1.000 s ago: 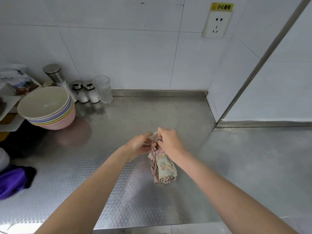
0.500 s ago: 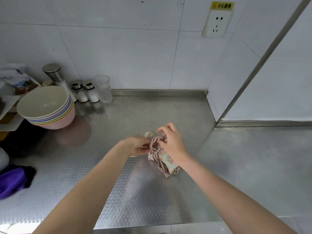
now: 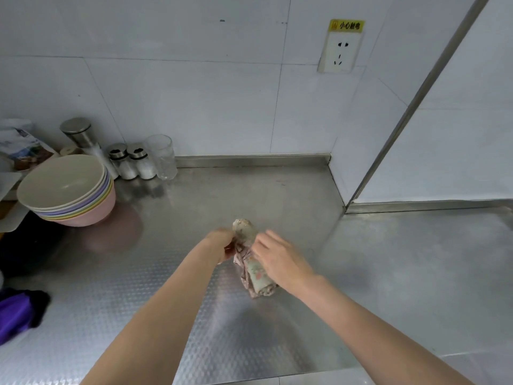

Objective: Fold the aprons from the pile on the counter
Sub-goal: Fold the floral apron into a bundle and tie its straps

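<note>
Head view: I see my left hand (image 3: 222,244) curled, pinching the frilly edge of the rolled apron (image 3: 254,262). My right hand (image 3: 277,258) grips its middle, just above the counter (image 3: 388,273). Stacked bowls (image 3: 66,187) hold nothing; two shakers (image 3: 134,165) hold white powder.

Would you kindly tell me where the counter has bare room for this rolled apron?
Bare steel lies between the rolled apron and the back wall, and right of it below the corner. The left is crowded: stacked bowls, shakers, purple cloth.
</note>
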A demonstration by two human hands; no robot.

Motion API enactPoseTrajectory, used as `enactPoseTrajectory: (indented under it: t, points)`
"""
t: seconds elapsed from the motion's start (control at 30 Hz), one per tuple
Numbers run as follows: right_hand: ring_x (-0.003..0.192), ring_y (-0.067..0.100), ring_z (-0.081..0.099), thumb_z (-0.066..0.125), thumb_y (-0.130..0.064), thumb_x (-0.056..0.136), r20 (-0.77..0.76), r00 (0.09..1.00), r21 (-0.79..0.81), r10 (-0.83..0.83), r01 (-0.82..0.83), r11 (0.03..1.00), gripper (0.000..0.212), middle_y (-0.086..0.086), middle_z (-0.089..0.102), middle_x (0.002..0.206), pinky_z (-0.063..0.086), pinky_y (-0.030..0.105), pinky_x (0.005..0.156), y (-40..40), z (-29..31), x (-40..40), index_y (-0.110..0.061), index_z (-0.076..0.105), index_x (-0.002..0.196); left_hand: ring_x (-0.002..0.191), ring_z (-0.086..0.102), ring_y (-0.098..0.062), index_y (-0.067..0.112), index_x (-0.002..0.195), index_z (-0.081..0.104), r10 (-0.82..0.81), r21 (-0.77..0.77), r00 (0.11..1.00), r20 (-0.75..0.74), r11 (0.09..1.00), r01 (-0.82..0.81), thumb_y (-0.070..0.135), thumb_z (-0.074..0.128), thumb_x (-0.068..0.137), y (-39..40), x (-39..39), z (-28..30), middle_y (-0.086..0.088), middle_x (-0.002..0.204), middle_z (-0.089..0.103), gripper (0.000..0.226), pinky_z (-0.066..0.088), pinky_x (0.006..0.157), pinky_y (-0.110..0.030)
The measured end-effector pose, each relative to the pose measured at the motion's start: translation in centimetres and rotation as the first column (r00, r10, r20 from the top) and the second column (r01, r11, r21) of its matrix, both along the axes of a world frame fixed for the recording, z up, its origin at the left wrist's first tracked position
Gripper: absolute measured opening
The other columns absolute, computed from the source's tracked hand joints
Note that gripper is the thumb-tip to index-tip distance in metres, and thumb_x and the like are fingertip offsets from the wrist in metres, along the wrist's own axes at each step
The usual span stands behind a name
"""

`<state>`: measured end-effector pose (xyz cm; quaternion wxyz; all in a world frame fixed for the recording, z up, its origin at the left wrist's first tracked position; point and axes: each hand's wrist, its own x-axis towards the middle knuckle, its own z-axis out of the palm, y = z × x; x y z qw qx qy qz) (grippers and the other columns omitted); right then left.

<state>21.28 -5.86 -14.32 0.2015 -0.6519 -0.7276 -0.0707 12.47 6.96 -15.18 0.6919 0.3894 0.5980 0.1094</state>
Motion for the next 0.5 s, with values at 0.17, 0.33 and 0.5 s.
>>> enactPoseTrajectory:
  t: [0.17, 0.33, 0.5]
  points:
    - [0.075, 0.012, 0.038, 0.064, -0.003, 0.075, -0.155, 0.986, 0.008, 0.064, -0.063, 0.998, 0.016, 0.005, 0.053, 0.073, 0.035, 0.025, 0.069, -1.9, 0.5, -0.3, -0.008, 0.051, 0.066, 0.016, 0.034, -0.012, 0.003, 0.055, 0.033, 0.108, 0.031, 0.994, -0.009, 0.994, -0.107, -0.014, 0.030, 0.090, -0.8, 0.1, -0.9, -0.008, 0.025, 0.032, 0.039, 0.032, 0.024, -0.013]
    - [0.074, 0.013, 0.038, 0.059, -0.002, 0.079, -0.242, 0.966, -0.043, 0.093, -0.106, 0.993, 0.018, 0.007, 0.051, 0.074, 0.033, 0.024, 0.065, -1.9, 2.3, -1.0, -0.008, 0.047, 0.066, 0.046, 0.045, -0.027, 0.001, 0.059, 0.042, 0.156, 0.070, 0.987, -0.026, 0.986, -0.154, -0.015, 0.033, 0.089, 0.3, -0.1, -1.1, -0.016, 0.060, 0.041, 0.035, 0.036, 0.026, -0.018]
    - [0.089, 0.021, 0.046, 0.054, -0.010, 0.087, -0.361, 0.907, -0.339, -0.216, 0.088, 0.937, 0.012, 0.003, 0.045, 0.097, 0.039, 0.033, 0.079, -1.0, 3.3, -0.8, -0.013, 0.043, 0.090, 0.020, 0.042, -0.011, 0.002, 0.059, 0.040, 0.045, 0.062, 0.994, 0.099, 0.997, -0.052, -0.011, 0.032, 0.093, -1.3, 0.2, 1.7, -0.013, 0.041, 0.041, 0.037, 0.039, 0.028, -0.016]
